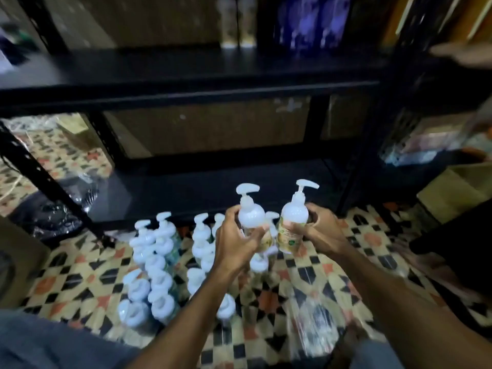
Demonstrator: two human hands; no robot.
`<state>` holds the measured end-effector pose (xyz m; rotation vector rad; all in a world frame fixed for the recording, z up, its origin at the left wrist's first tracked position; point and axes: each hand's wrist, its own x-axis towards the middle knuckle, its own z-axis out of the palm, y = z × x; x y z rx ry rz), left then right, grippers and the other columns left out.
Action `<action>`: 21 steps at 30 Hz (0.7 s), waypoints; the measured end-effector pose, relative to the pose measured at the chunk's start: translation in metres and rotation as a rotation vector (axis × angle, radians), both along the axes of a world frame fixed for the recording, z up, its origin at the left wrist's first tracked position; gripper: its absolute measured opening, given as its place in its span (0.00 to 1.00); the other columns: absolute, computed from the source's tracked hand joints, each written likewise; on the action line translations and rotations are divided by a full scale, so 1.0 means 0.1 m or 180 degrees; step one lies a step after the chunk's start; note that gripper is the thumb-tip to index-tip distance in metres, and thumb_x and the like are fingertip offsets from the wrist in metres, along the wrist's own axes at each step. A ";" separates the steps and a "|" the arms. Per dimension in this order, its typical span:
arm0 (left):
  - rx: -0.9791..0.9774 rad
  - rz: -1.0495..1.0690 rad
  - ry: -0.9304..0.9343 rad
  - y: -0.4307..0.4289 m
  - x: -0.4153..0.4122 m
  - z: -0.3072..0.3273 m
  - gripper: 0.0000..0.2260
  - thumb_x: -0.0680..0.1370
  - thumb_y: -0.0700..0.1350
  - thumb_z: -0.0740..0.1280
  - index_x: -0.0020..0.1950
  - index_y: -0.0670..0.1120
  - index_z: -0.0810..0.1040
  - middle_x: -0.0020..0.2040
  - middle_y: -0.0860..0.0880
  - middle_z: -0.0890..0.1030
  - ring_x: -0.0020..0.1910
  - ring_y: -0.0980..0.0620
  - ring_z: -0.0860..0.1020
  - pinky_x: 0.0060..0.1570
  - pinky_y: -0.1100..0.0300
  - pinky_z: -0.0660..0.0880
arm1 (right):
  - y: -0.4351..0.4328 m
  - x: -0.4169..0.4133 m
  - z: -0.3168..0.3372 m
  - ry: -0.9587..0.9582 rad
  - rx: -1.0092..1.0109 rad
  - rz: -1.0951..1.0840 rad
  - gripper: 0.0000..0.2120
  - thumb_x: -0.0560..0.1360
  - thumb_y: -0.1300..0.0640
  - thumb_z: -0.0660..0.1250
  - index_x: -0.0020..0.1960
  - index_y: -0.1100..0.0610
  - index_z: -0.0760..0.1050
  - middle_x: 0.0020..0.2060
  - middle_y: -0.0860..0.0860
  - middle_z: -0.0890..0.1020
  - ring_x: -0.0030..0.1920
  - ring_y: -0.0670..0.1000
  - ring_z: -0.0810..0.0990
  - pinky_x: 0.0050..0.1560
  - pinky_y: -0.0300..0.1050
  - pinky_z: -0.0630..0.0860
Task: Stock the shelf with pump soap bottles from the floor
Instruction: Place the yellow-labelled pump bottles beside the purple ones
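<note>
- Left hand (234, 241) grips a white plastic pump soap bottle (251, 217), frame centre, above the floor.
- Right hand (316, 230) grips a 2nd white pump bottle w/ yellow label (292, 219), just beside the 1st.
- More white pump bottles (157, 265) stand on patterned tile floor (298, 278), lower left of centre.
- Black metal shelf (186, 86) across upper frame.

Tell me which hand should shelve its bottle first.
Left, probably. The left hand grips the left bottle nearly upright, with bare lower shelf straight ahead. The right hand grips the right bottle tilted, nearer the corner post.
</note>
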<state>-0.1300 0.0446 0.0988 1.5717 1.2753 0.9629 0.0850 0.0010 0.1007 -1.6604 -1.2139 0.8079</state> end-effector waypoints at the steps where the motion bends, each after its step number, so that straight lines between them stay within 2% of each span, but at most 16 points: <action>1: 0.0140 0.0057 -0.0173 0.14 -0.02 0.23 0.24 0.73 0.46 0.80 0.66 0.52 0.74 0.53 0.59 0.82 0.49 0.67 0.81 0.50 0.65 0.78 | 0.08 -0.01 0.25 -0.0005 0.0221 -0.0003 0.15 0.67 0.49 0.82 0.50 0.49 0.82 0.43 0.46 0.87 0.45 0.45 0.86 0.42 0.40 0.81; 3: 0.0243 0.0120 -0.0546 0.43 -0.03 0.65 0.23 0.74 0.45 0.80 0.66 0.52 0.77 0.55 0.56 0.84 0.51 0.62 0.83 0.52 0.59 0.80 | 0.26 0.00 0.66 0.0083 0.0477 0.0039 0.15 0.69 0.51 0.81 0.52 0.51 0.82 0.44 0.47 0.87 0.45 0.44 0.86 0.41 0.38 0.79; 5: 0.0392 0.0148 -0.0844 0.73 -0.04 1.13 0.22 0.74 0.43 0.80 0.65 0.51 0.78 0.54 0.55 0.85 0.48 0.62 0.84 0.50 0.61 0.80 | 0.50 0.00 1.09 0.0140 0.0809 0.0066 0.16 0.70 0.52 0.80 0.55 0.52 0.83 0.47 0.47 0.87 0.48 0.45 0.86 0.45 0.39 0.79; 7: 0.0676 0.0136 -0.1038 0.99 -0.06 1.60 0.21 0.74 0.42 0.80 0.64 0.50 0.79 0.53 0.55 0.86 0.47 0.63 0.84 0.49 0.62 0.80 | 0.78 -0.04 1.51 0.0186 0.1191 -0.0037 0.19 0.68 0.48 0.79 0.56 0.52 0.83 0.48 0.48 0.87 0.50 0.46 0.86 0.49 0.43 0.80; 11: 0.1101 0.0106 -0.0977 1.39 -0.10 2.37 0.20 0.72 0.45 0.81 0.61 0.54 0.80 0.54 0.56 0.86 0.51 0.58 0.84 0.53 0.58 0.82 | 1.35 -0.10 2.16 0.0199 0.1728 -0.0171 0.21 0.69 0.50 0.81 0.59 0.52 0.81 0.49 0.48 0.87 0.50 0.46 0.85 0.50 0.42 0.81; 15: 0.1293 0.0300 -0.1021 1.65 -0.09 2.76 0.21 0.69 0.47 0.83 0.59 0.55 0.80 0.53 0.57 0.85 0.50 0.61 0.84 0.54 0.57 0.82 | 1.76 -0.08 2.49 0.0067 0.1783 -0.0124 0.25 0.67 0.43 0.79 0.60 0.53 0.81 0.50 0.48 0.87 0.51 0.46 0.85 0.52 0.47 0.82; 19: 0.1305 0.0415 -0.1152 1.97 -0.06 2.93 0.22 0.68 0.48 0.84 0.60 0.51 0.82 0.53 0.54 0.87 0.51 0.58 0.85 0.55 0.51 0.84 | 2.09 -0.04 2.65 0.0349 0.1699 0.0178 0.15 0.76 0.52 0.75 0.59 0.58 0.81 0.51 0.55 0.87 0.51 0.53 0.86 0.55 0.53 0.83; 21: 0.1259 0.0389 -0.1173 2.07 -0.06 2.95 0.23 0.68 0.49 0.84 0.61 0.51 0.83 0.53 0.54 0.87 0.51 0.57 0.86 0.54 0.48 0.85 | 2.19 -0.02 2.70 0.0492 0.1689 0.0348 0.17 0.75 0.49 0.75 0.60 0.57 0.81 0.53 0.57 0.86 0.52 0.54 0.86 0.54 0.52 0.83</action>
